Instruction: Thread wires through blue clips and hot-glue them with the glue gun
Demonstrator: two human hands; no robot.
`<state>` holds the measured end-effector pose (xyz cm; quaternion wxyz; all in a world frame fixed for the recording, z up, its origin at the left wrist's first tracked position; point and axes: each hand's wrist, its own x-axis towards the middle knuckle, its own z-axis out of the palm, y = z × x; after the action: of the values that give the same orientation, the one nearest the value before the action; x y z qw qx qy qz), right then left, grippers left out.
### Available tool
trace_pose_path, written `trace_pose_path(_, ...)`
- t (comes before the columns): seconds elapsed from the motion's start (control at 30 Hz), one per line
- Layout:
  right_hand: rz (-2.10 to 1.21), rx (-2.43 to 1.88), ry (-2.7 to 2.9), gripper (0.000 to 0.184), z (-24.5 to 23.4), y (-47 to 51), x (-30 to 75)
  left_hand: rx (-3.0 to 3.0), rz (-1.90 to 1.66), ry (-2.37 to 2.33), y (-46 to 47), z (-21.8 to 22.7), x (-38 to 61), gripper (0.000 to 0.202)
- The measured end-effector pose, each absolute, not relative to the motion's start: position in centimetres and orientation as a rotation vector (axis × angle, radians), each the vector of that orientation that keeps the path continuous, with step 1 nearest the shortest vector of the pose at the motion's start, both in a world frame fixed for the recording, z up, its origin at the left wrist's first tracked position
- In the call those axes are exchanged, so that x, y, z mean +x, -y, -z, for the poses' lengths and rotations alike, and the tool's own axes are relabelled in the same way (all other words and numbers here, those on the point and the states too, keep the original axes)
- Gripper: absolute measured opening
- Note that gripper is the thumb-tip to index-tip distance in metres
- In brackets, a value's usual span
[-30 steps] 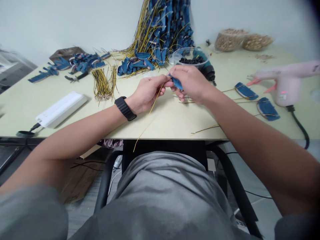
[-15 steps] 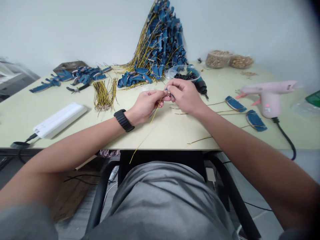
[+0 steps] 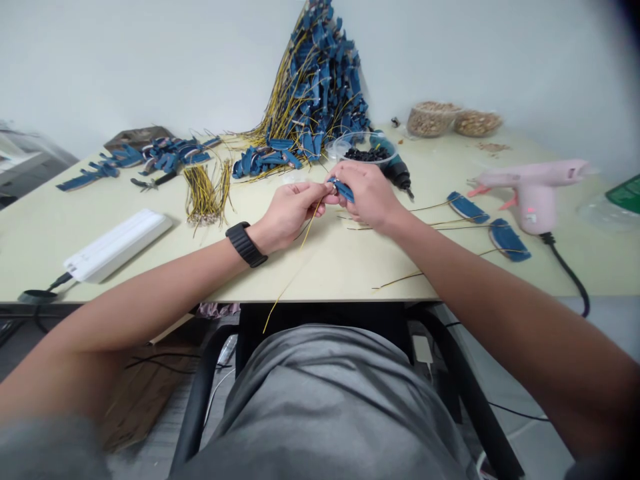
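Fingers of the left hand (image 3: 287, 210) pinched a yellow wire (image 3: 303, 245), apparently steadying it against the blue piece (image 3: 344, 190), though the join was too small to judge. Right of the blue piece, the right hand (image 3: 370, 191) gripped it firmly; farther right, two blue parts (image 3: 509, 241) lay apart on the tabletop (image 3: 325, 277), and beyond them a glue gun (image 3: 537, 193) stood, nozzle facing the blue piece, presumably for easy reach.

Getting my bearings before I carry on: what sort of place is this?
Probably a small workshop: the table carries a pink tool that looks like a glue gun, a bundle of yellow and black wires, and a tall heap of wired blue pieces.
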<state>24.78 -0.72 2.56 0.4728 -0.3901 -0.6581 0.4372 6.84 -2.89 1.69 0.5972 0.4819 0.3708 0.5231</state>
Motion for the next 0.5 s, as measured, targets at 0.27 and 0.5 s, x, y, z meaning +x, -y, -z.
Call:
trace_pose_path(0.27,-1.28,-1.031,1.484,0.026,-3.7,2.0,24.5,1.166,-1.232,-0.836,2.4,-1.1,6.7,0.047)
trace_pose_path(0.5,-1.267,-1.034,1.464,0.027,-3.7,2.1,24.1,1.194,-1.275,-0.874,2.4,-0.8,6.8,0.051)
